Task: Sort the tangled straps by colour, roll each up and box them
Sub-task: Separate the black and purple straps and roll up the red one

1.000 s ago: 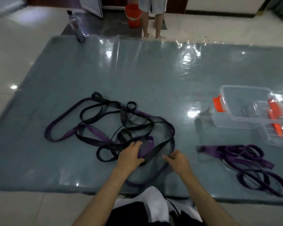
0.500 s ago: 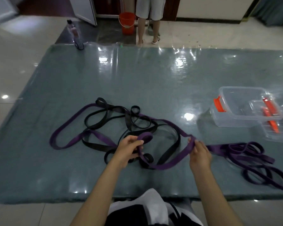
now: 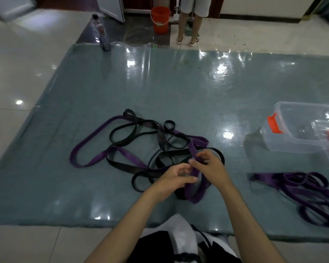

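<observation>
Purple strap [image 3: 195, 157], pinched by both the left hand [image 3: 176, 179] and right hand [image 3: 211, 167], rises from a black-and-purple tangle [image 3: 141, 147].

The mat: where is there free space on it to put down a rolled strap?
Bare mat lies beyond the tangled straps, up to the bottle, and between the tangle and the clear box. The near left corner is bare too. It is crowded around both hands and at the purple pile on the right.
</observation>
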